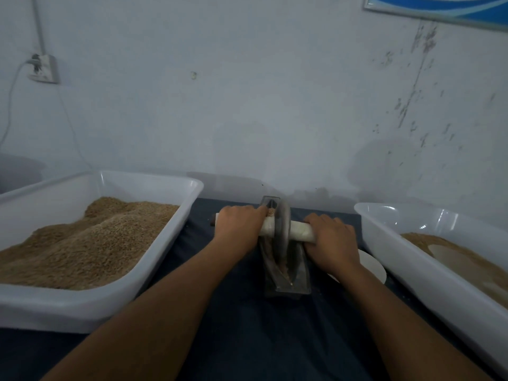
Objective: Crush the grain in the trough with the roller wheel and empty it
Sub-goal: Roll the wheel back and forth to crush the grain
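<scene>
A heaped white plastic tub of brown grain (90,243) walls the left side, and a second white plastic tub (428,259) walls the right. Between them runs a lane of dark blue cloth (233,325), open near the viewer. The grey metal trough (286,273) stands mid-lane, a white round plate (371,266) just beside it, the pale wall (247,119) behind.

I read this as a small grain-processing workroom: two big white plastic tubs (176,215) of grain (90,243) on a dark-cloth surface (247,339), scuffed painted wall (275,105), surface-mounted socket (44,68) with trailing cable.
</scene>
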The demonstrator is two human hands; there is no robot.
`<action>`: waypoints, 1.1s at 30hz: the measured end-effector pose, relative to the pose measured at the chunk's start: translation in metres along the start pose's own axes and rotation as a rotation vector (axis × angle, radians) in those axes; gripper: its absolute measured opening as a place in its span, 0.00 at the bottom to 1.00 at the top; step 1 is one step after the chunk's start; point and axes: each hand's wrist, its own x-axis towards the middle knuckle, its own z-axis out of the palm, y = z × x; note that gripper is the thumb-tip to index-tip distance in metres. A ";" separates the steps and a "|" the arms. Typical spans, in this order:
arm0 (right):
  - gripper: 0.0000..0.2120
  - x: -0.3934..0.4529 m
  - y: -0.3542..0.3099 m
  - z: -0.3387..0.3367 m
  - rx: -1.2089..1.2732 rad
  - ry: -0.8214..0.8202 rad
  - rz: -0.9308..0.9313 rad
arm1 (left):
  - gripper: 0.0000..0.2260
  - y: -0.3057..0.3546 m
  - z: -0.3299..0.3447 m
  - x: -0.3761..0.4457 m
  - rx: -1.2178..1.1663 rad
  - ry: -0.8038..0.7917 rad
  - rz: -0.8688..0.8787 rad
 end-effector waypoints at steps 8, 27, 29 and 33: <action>0.14 0.011 0.002 0.004 -0.014 -0.057 -0.006 | 0.19 -0.004 0.004 0.009 -0.001 -0.013 -0.007; 0.18 0.041 0.002 0.008 -0.111 -0.149 -0.064 | 0.17 -0.014 0.017 0.026 -0.083 -0.124 -0.026; 0.18 0.042 0.003 0.010 -0.127 -0.142 -0.069 | 0.17 -0.013 0.017 0.026 -0.074 -0.117 -0.029; 0.18 0.046 0.005 0.011 -0.115 -0.195 -0.056 | 0.19 -0.011 0.015 0.030 -0.034 -0.117 -0.032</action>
